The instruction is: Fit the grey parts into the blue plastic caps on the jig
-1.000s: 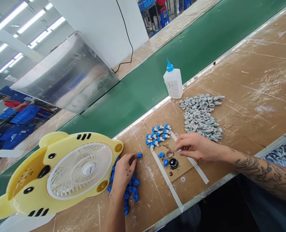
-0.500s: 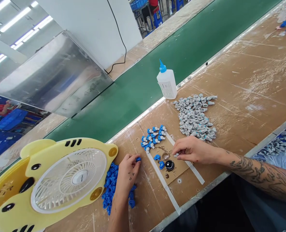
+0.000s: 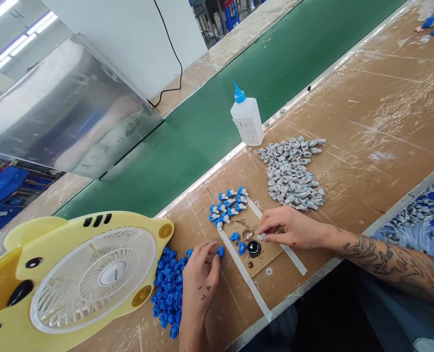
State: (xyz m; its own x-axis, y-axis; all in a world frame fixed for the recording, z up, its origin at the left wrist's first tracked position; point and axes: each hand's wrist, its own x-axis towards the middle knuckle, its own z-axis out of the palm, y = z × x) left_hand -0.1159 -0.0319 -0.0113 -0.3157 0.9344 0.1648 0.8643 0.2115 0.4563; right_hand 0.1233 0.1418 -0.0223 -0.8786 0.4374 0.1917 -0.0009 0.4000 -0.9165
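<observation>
My left hand (image 3: 201,274) is closed with a small blue plastic piece (image 3: 220,252) at its fingertips, just right of a heap of like blue pieces (image 3: 168,288). In my right hand (image 3: 292,227) a small grey piece (image 3: 261,237) is pinched between thumb and fingers. That grey piece is close to a round black cap (image 3: 254,248) of dark, shiny liquid on a cardboard sheet (image 3: 268,261). Two loose blue pieces (image 3: 234,236) lie left of the cap. Behind them sit several joined blue-and-grey pieces (image 3: 227,205) in rows.
A heap of grey pieces (image 3: 293,171) lies beyond my right hand, with a white bottle with a blue nozzle (image 3: 248,122) behind it. A yellow animal-shaped fan (image 3: 129,220) stands at left. White tape strips (image 3: 244,274) flank the cardboard. A green belt (image 3: 202,142) runs behind.
My left hand has moved right, away from the blue heap, with the blue piece at its fingertips. My right hand has brought the grey piece closer to the black cap. The view has shifted slightly.
</observation>
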